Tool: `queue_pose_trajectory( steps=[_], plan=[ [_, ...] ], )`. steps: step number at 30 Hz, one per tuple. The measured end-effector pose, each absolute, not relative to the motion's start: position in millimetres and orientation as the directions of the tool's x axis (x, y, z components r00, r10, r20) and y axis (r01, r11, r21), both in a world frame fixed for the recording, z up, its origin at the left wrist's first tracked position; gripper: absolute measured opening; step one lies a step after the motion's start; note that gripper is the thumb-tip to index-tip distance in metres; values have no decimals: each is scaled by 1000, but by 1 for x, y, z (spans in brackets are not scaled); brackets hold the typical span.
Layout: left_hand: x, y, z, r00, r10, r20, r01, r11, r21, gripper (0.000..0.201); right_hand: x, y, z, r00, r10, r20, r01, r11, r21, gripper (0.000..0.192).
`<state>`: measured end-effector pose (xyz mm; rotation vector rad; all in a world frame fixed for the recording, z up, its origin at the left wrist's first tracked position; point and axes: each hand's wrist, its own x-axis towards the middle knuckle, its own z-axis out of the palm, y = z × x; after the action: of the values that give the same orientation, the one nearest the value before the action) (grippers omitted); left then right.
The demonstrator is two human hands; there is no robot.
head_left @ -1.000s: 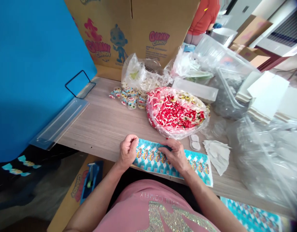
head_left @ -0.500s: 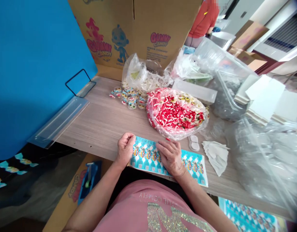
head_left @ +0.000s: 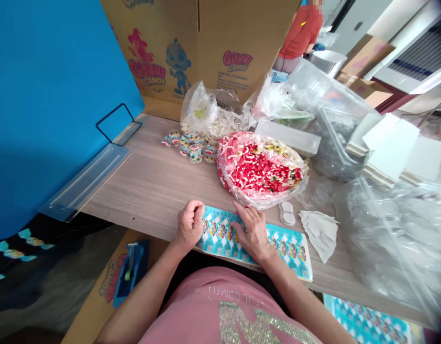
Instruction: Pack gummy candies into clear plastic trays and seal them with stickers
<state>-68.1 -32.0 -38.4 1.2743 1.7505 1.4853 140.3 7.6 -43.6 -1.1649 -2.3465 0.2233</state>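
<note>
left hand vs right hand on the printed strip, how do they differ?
The left hand is curled into a loose fist at the end of the turquoise printed strip; the right hand lies flatter, fingers stretched forward. The left hand sits at the strip's edge, the right hand over its middle, nearer the bag of red gummies. Both rest on the strip.

1. A bag of red gummies [head_left: 261,169] lay on the counter [head_left: 148,181].
2. Small round candies [head_left: 192,143] lay behind it.
3. A cardboard box [head_left: 206,43] stood at the back.
4. A blue tape dispenser [head_left: 130,272] sat below.
</note>
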Motion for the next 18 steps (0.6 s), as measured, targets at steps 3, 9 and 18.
queue_pose_trajectory(
  steps=[3,9,18],
  plan=[
    [-67,-32,-36,-439,880,183,327,-33,945,16,141,10,-43,-536,768,351,675,639,-368,23],
    [-70,-29,-43,-469,875,125,207,-29,978,14,145,7,-45,-568,657,496,624,736,-261,24],
    [-71,-33,-43,-413,875,251,380,-85,921,13,148,4,-46,-460,738,494,620,665,-417,36]
  ],
)
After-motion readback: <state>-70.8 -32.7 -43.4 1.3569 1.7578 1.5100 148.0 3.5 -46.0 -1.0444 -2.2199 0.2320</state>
